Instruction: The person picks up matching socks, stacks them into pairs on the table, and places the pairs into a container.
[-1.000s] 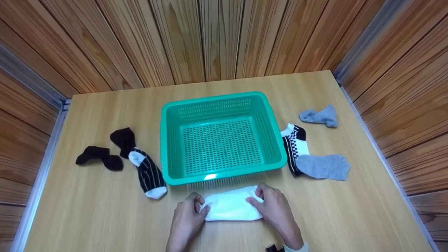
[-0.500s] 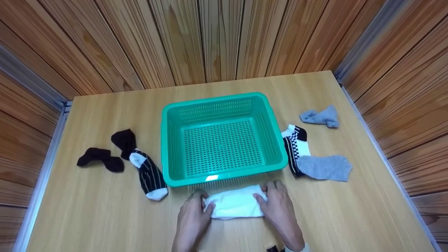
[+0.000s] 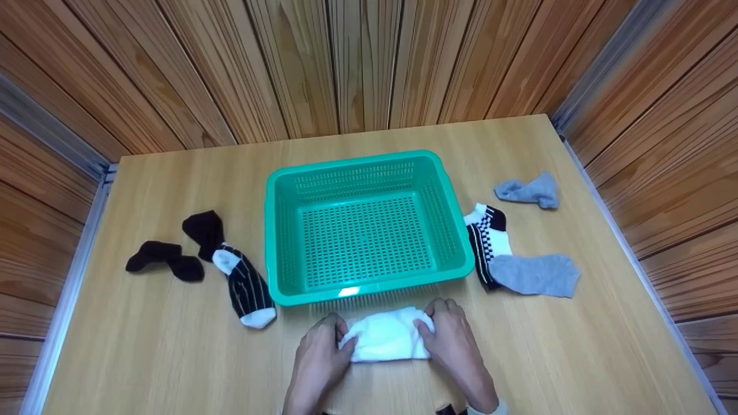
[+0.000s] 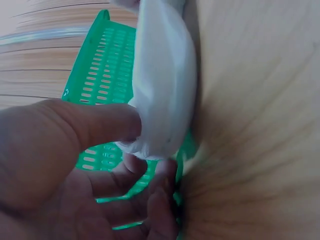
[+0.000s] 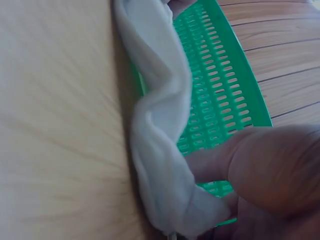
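a: where's the white cloth (image 3: pixel 392 336)?
b: well off the far edge of the table (image 3: pixel 144 351), abt midway btw l & r edges, just in front of the green basket (image 3: pixel 349 291).
a: hands?
b: left hand (image 3: pixel 323 353) pinches the cloth's l end btw thumb & fingers, right hand (image 3: pixel 455 339) pinches its r end. it's creased btw them.
a: twd the l edge?
b: bent black sock (image 3: pixel 184 268), then another black sock (image 3: pixel 204 229) touching a pinstriped sock (image 3: pixel 249 291) w/ white ends, just beside the basket.
a: & r?
b: checked sock (image 3: pixel 486 233) by the basket, flat grey sock (image 3: pixel 535 275) overlapping it; crumpled grey sock (image 3: pixel 536 189) twd the far r corner.
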### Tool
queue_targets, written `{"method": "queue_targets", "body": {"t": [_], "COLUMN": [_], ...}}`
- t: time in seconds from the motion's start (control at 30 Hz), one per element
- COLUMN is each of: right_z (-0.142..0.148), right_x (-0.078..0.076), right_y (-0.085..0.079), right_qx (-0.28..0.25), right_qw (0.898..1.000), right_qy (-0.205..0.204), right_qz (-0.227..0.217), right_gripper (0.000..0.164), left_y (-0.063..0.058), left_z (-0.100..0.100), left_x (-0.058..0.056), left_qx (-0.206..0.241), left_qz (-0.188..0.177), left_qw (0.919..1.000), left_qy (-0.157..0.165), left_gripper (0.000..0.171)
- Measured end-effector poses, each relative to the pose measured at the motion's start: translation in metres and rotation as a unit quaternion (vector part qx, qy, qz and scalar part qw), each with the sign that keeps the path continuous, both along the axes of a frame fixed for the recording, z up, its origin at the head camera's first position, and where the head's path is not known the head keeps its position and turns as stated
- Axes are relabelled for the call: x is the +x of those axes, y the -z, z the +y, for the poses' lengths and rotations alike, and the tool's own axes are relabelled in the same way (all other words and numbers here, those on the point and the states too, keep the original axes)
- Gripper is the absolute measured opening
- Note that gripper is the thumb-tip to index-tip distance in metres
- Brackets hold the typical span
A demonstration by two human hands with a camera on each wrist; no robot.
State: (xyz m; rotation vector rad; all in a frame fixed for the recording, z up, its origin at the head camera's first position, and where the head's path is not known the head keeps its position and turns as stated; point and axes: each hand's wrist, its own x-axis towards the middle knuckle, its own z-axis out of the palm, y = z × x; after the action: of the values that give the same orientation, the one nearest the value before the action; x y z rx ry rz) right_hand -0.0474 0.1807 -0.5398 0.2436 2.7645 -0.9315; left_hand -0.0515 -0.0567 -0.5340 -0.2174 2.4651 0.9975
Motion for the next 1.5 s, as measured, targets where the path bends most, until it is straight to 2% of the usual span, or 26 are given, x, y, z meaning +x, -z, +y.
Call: {"method": "queue_targets", "body": {"t": [0.1, 0.23, 0.37, 0.47, 0.53, 0.63, 0.73, 0.9, 1.07, 1.13, 1.2, 1.37, 1.5], "right_z": [0.002, 0.006, 0.011, 0.013, 0.014, 0.015, 0.020, 0.027, 0.025, 0.024, 0.024, 0.029, 0.033], "right_x": [0.002, 0.002, 0.002, 0.001, 0.001, 0.001, 0.001, 0.001, 0.000, 0.000, -0.001, -0.003, -0.004], "right_y": [-0.001, -0.005, -0.007, -0.007, -0.008, -0.006, -0.004, -0.002, -0.002, -0.002, -0.002, 0.000, 0.002], "right_qx": [-0.020, -0.070, -0.129, -0.155, -0.165, -0.180, -0.205, -0.249, -0.256, -0.265, -0.290, -0.370, -0.412], "right_qw": [1.000, 0.998, 0.991, 0.987, 0.986, 0.983, 0.978, 0.967, 0.965, 0.962, 0.953, 0.919, 0.899], "right_qy": [-0.005, -0.002, 0.008, 0.017, 0.019, 0.020, 0.020, 0.021, 0.018, 0.015, 0.010, -0.011, -0.027], "right_qz": [0.014, 0.003, -0.016, -0.027, -0.031, -0.033, -0.036, -0.051, -0.051, -0.061, -0.082, -0.136, -0.148], "right_gripper": [0.022, 0.023, 0.034, 0.044, 0.046, 0.038, 0.033, 0.029, 0.024, 0.025, 0.028, 0.047, 0.061], "left_y": [-0.001, -0.002, -0.002, -0.002, -0.002, -0.001, -0.001, 0.000, 0.000, 0.001, 0.002, 0.004, 0.007], "left_z": [-0.005, -0.008, -0.008, -0.008, -0.008, -0.011, -0.016, -0.024, -0.028, -0.028, -0.027, -0.027, -0.029], "left_x": [0.000, -0.001, -0.002, -0.002, -0.001, 0.000, 0.001, 0.002, 0.001, 0.001, 0.001, 0.002, 0.002], "left_qx": [0.023, 0.063, 0.103, 0.112, 0.110, 0.095, 0.084, 0.087, 0.123, 0.153, 0.189, 0.257, 0.309], "left_qz": [-0.004, -0.018, -0.025, -0.028, -0.023, -0.009, -0.013, -0.041, -0.054, -0.062, -0.075, -0.105, -0.138], "left_qw": [0.9997, 0.9977, 0.9940, 0.9929, 0.9935, 0.9954, 0.9963, 0.9948, 0.9908, 0.9861, 0.9786, 0.9586, 0.9372], "left_qy": [-0.003, -0.019, -0.028, -0.027, -0.021, -0.010, -0.012, -0.032, -0.021, -0.022, -0.034, -0.064, -0.086], "left_gripper": [0.018, 0.018, 0.038, 0.048, 0.043, 0.029, 0.021, 0.023, 0.026, 0.028, 0.033, 0.060, 0.058]}}
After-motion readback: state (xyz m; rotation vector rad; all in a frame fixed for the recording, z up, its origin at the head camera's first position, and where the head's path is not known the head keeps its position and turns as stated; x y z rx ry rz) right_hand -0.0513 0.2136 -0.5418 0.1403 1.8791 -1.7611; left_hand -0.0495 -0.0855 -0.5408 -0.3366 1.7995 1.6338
